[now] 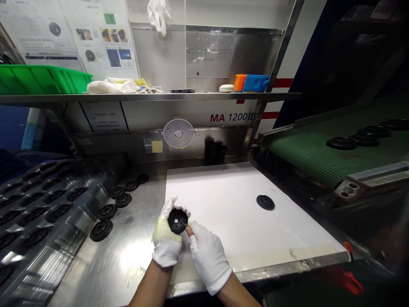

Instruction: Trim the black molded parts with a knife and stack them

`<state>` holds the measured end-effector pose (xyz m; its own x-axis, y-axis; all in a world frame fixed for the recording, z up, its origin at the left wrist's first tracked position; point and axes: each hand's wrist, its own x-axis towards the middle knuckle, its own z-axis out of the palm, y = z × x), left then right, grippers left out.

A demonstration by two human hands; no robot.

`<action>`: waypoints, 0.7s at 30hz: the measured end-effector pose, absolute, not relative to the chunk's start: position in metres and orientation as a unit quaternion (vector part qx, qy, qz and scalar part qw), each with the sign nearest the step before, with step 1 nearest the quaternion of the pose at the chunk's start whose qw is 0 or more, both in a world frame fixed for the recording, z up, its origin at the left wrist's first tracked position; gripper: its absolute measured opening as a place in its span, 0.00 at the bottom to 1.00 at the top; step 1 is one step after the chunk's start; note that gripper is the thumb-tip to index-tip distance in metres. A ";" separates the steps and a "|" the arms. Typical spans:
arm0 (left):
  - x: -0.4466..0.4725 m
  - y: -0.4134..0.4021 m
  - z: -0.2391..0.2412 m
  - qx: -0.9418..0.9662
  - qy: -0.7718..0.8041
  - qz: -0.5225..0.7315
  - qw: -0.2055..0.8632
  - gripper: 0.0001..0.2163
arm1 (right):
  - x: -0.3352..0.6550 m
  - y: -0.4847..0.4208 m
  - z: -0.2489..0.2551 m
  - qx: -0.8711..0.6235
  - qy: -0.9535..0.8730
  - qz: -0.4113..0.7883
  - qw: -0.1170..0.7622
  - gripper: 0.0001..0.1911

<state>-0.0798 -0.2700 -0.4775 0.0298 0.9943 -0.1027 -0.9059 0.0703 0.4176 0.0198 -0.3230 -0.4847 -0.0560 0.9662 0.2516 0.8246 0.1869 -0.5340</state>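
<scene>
A round black plastic wheel point(177, 221) with a hole in its middle is held up in my left hand point(166, 234), whose gloved fingers curl round its far and left edges. My right hand point(207, 252), also in a white glove, is closed at the wheel's lower right rim, with a bare fingertip showing. Whatever it pinches there is too small to make out. On the white sheet point(223, 204) to the right lies another black wheel point(265, 202). Several more wheels point(101, 230) rest on the steel table point(128, 256) to the left.
Stacked clear trays point(64, 238) with black wheels fill the left side. A green conveyor belt point(306, 145) carries several wheels on the right. Behind stand a small white fan point(178, 133) and a shelf point(153, 97) with a green bin point(41, 80). Red-handled tool point(348, 279) sits below the table's right edge.
</scene>
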 end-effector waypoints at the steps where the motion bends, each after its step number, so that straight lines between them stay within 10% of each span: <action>1: -0.080 -0.269 -0.478 0.116 0.191 0.674 0.704 0.06 | 0.021 -0.323 -0.485 -0.617 -0.722 0.136 0.282 0.13; 21: -0.055 -0.262 -0.464 0.147 0.226 0.673 0.689 0.11 | 0.040 -0.320 -0.487 -0.618 -0.715 0.112 0.307 0.13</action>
